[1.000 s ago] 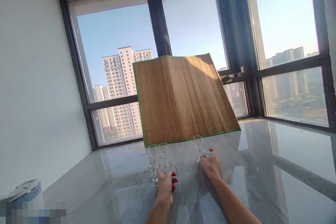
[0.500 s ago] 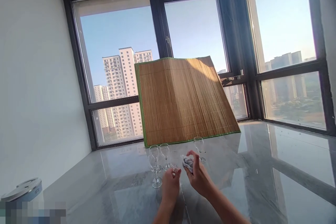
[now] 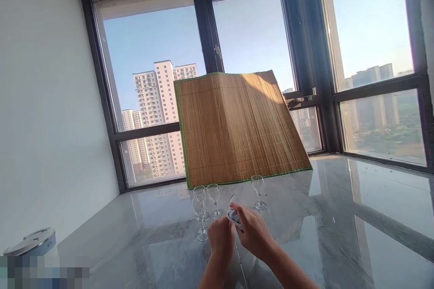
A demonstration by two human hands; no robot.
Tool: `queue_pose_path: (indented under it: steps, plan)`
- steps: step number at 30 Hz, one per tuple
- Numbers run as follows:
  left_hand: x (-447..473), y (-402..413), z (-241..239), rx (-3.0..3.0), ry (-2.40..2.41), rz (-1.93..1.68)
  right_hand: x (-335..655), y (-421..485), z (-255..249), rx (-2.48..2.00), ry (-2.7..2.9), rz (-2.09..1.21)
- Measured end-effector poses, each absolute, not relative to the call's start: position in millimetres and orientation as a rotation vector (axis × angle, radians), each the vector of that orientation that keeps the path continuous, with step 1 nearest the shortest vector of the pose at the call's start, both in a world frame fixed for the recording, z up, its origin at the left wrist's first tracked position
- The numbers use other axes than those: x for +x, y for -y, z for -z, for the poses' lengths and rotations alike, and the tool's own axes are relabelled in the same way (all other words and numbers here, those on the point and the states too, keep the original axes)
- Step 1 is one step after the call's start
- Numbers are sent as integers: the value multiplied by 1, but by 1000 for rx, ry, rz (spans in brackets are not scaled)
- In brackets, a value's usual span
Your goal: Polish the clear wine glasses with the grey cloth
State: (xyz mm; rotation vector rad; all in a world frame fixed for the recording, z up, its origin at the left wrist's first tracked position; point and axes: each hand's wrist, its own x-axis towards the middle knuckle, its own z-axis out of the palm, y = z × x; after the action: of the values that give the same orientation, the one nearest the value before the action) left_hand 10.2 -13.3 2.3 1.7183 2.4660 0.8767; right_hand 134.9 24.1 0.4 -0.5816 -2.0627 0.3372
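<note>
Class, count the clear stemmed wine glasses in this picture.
5 clear stemmed glasses: three clustered left, one alone right, fifth glass held between left hand and right hand, partly hidden.

We're looking at a bare, slender left forearm (image 3: 210, 276) running into the left hand (image 3: 221, 238), and a bare right forearm (image 3: 288, 270) running into the right hand (image 3: 253, 235); both hands are showing uncovered backs and knuckles.

A single head-worn camera looks forward and slightly down across the glossy grey marble table (image 3: 339, 235) towards the black-framed corner windows (image 3: 203, 31). Nearest the lens, at the bottom edge, are the left hand (image 3: 220, 237), holding a small clear stemmed glass (image 3: 233, 198), and the right hand (image 3: 254, 232), holding a pale crumpled cloth (image 3: 234, 216). The brown bamboo mat with green edging (image 3: 237, 126) stands farther off, mid-frame.
</note>
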Motion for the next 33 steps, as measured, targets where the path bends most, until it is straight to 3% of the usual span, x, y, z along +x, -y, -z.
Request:
queue_pose_path:
  steps: [9, 20, 23, 33]
  plan:
    - [8, 12, 5, 1981, -2460, -804, 169, -52, -15, -942, 1781, -343]
    - [1, 14, 5, 2028, -2386, -847, 179, -42, -29, -602, 1755, -1367]
    - [2, 15, 6, 1991, -2336, -905, 183, -37, -39, -584, 1632, -1510]
    - [0, -2, 18, 1690, -2130, -1171, 164, -66, -13, -895, 1205, -1190]
